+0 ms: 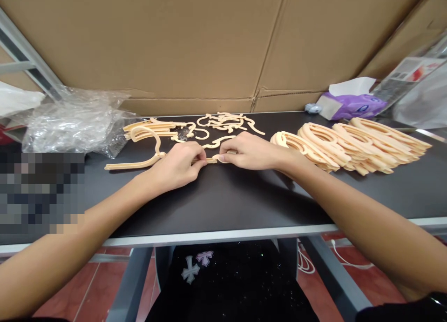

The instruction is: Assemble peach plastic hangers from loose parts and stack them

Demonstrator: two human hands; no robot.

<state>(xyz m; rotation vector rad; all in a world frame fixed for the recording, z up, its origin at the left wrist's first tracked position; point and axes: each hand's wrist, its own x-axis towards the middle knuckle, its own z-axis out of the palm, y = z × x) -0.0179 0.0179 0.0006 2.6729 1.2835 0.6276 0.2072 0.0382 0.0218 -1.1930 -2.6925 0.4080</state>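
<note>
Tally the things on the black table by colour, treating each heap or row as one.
Peach plastic: 4 – hanger held by left hand and right hand, hanger stack, hook heap, overlapping hanger row
Clear plastic bag: 1
Purple tissue pack: 1
Total: 6

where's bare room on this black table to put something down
Bare: the black tabletop near its front edge, between the forearms. Crowded: peach plastic hanger pieces behind the left hand, the row of stacked hangers beside the right hand, crumpled clear plastic far left.
</note>
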